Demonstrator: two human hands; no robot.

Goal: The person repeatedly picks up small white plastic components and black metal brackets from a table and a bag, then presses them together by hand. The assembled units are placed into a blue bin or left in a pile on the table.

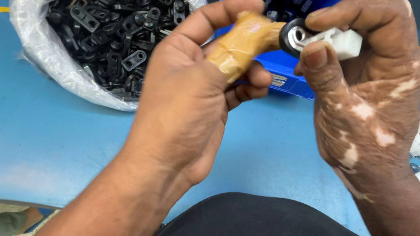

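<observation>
Both hands in pinched grip on black-and-white clip, before blue bin, beside bag of black clips.

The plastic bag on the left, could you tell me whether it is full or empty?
Full: the bag stands open, its rim rolled back, with small black clips heaped almost to the top.

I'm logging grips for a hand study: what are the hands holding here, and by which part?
The right hand pinches a white plastic piece at its black ring end; the left hand's taped finger presses that ring.
</observation>
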